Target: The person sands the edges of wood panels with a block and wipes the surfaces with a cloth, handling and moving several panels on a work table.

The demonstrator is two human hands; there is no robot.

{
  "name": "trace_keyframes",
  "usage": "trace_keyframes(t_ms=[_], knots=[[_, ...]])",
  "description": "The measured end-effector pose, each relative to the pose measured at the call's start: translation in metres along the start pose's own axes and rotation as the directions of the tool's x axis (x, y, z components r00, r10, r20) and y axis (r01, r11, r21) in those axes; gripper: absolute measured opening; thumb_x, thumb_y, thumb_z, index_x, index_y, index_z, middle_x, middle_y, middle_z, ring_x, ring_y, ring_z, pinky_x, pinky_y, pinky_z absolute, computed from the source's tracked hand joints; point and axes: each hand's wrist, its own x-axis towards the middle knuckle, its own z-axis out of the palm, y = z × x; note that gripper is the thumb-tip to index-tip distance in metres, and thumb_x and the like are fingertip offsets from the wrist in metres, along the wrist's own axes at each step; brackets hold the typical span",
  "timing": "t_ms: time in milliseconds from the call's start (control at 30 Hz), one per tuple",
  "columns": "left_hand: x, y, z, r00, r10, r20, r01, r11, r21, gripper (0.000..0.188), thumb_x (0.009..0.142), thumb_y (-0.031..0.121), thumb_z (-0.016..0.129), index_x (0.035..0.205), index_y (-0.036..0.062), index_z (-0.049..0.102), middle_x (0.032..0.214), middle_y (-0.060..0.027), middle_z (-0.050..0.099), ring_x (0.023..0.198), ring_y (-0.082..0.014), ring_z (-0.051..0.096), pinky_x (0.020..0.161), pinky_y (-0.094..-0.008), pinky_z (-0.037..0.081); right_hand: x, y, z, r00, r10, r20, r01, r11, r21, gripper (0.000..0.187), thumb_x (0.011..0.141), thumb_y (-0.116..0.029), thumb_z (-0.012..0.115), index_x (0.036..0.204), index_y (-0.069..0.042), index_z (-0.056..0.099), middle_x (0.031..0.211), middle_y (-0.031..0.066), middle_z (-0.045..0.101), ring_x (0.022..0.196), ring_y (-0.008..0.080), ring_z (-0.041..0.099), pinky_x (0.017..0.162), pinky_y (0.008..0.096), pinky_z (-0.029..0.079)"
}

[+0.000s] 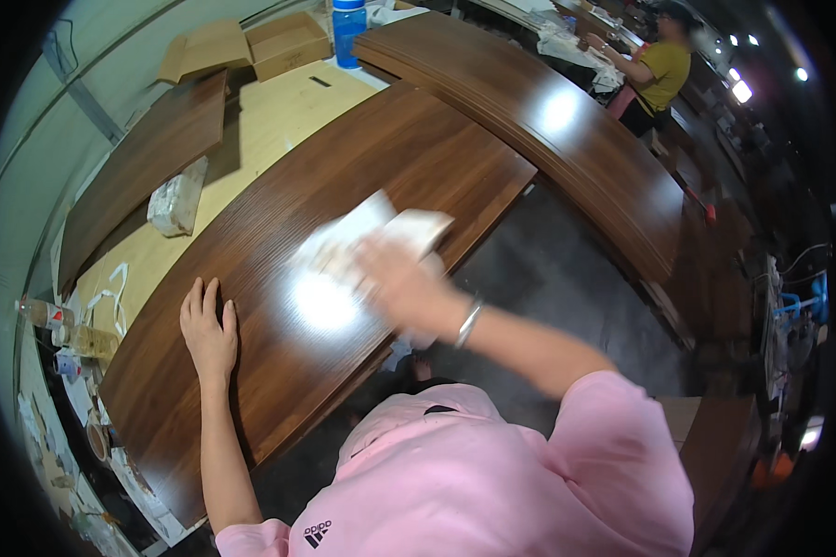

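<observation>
A long dark-brown wood-grain panel (279, 213) lies across the table in front of me. My left hand (209, 330) rests flat on its left part, fingers stretched out and holding nothing. Over the middle of the panel, my right hand (395, 278) grips a crumpled white cloth (362, 223) against the glossy surface. Motion smears this hand and the cloth, and the cloth partly hides the fingertips. A bright light reflection lies on the wood just beside the cloth.
Stacked brown panels (529, 102) stand at the right. Beyond my panel, another board (149, 158) leans over a wrapped white block (176, 200). A cardboard box (288, 46) and blue bottle (348, 32) are at the back; plastic bottles (93, 342) at left. A co-worker (664, 74) is far right.
</observation>
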Motion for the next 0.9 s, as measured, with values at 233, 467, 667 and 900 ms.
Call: trace_keyframes(t_ms=[233, 467, 667, 900], knots=[[0.0, 0.004, 0.004, 0.999, 0.001, 0.04, 0.0, 1.0, -0.026, 0.043, 0.095, 0.021, 0.058, 0.136, 0.0063, 0.056, 0.147, -0.0169, 0.047, 0.134, -0.037, 0.042, 0.112, -0.0474, 0.033, -0.01, -0.097, -0.001, 0.97, -0.121, -0.21, 0.189, 0.919, 0.346, 0.05, 0.079, -0.026, 0.069, 0.122, -0.002, 0.062, 0.139, 0.021, 0.054, 0.135, 0.0354, 0.047, 0.115, 0.0494, 0.033], [-0.009, -0.007, -0.004, 1.0, 0.003, 0.016, -0.003, 1.0, 0.003, 0.044, 0.096, 0.022, 0.059, 0.136, 0.0042, 0.056, 0.147, -0.019, 0.047, 0.133, -0.0376, 0.044, 0.111, -0.0462, 0.035, -0.069, 0.086, -0.037, 0.755, 0.573, -0.318, -0.499, 0.817, 0.288, 0.03, 0.089, -0.015, 0.061, 0.113, 0.002, 0.064, 0.118, 0.0202, 0.064, 0.119, 0.0393, 0.056, 0.105, 0.0445, 0.044], [0.013, 0.136, -0.015, 0.996, 0.082, -0.019, -0.073, 0.729, -0.68, 0.067, 0.086, 0.022, 0.067, 0.143, -0.0048, 0.044, 0.145, -0.0254, 0.047, 0.135, -0.0361, 0.046, 0.114, -0.0403, 0.034, 0.005, 0.001, -0.054, 0.948, 0.298, -0.114, -0.005, 0.371, 0.928, 0.053, 0.103, -0.038, 0.053, 0.137, 0.003, 0.052, 0.143, 0.0194, 0.052, 0.134, 0.0282, 0.047, 0.114, 0.0361, 0.033], [-0.051, 0.161, -0.004, 0.897, 0.364, 0.249, -0.308, 0.921, -0.238, 0.07, 0.09, 0.049, 0.061, 0.145, 0.0088, 0.046, 0.153, -0.017, 0.04, 0.143, -0.0373, 0.035, 0.116, -0.0567, 0.027, 0.022, 0.041, -0.011, 0.918, 0.344, -0.2, -0.296, 0.926, 0.233, 0.047, 0.093, -0.024, 0.063, 0.134, -0.003, 0.056, 0.143, 0.022, 0.049, 0.132, 0.0408, 0.044, 0.11, 0.0469, 0.036]])
